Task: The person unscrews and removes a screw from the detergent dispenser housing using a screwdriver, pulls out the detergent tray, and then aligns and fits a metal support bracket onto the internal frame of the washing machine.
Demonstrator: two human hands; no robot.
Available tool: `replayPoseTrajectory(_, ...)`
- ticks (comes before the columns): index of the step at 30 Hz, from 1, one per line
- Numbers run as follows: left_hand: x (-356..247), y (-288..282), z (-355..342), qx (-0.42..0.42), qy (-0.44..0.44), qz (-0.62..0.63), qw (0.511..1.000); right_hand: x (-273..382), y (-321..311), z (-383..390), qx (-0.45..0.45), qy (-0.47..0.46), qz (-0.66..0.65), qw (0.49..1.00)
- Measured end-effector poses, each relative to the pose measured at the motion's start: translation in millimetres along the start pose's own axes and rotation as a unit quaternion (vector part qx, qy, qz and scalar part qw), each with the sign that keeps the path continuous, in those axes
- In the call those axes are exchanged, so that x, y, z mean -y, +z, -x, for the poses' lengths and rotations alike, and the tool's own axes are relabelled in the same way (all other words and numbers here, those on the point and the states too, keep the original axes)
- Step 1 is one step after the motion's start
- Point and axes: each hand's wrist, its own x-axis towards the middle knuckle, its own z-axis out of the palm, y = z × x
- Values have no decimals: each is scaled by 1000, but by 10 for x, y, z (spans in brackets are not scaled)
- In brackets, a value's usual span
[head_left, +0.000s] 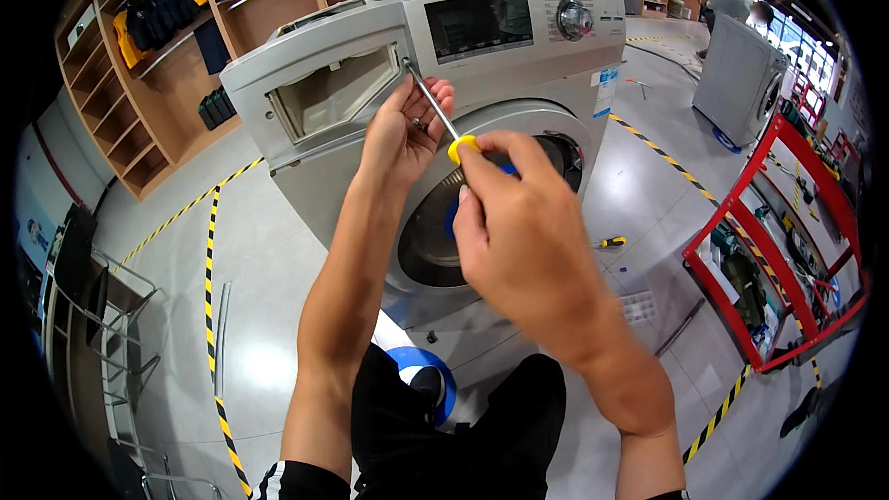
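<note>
Screwdriver (434, 104) slanting toward eleven o'clock, tip at the front of the washing machine (310, 199), two o'clock from its rectangular opening (338, 93), right hand (523, 222) wrapped around the yellow-collared handle, left hand (400, 134) half-open, palm showing, fingers curled beside the shaft, contact unclear.

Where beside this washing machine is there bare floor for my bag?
Bare floor lies between the metal strip and the washing machine; another patch is bordered by the machine, diagonal striped tape and loose screwdriver. Crowded: the red-framed rack, and the drawer opening, where left hand, right hand and held screwdriver gather.
</note>
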Motion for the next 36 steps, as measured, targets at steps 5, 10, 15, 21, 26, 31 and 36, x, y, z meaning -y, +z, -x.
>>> replayPoseTrajectory(5,37,43,88,69,1,51,996,-81,-224,-252,28,33,-31,999)
replayPoseTrajectory(10,111,12,9,100,16,88,991,-53,-350,-339,21,1,-20,1000)
replayPoseTrajectory(15,91,64,37,36,31,78,996,84,-511,-78,17,-61,63,996)
replayPoseTrajectory(21,102,249,98,42,6,72,996,53,-479,-124,-5,-33,155,987)
replayPoseTrajectory(26,114,214,70,83,12,81,993,38,-469,-161,-4,-24,135,991)
replayPoseTrajectory(31,165,195,62,99,22,92,991,-71,-470,-72,49,-59,170,982)
replayPoseTrajectory(36,154,243,87,75,27,76,994,-20,-509,-124,66,11,210,975)
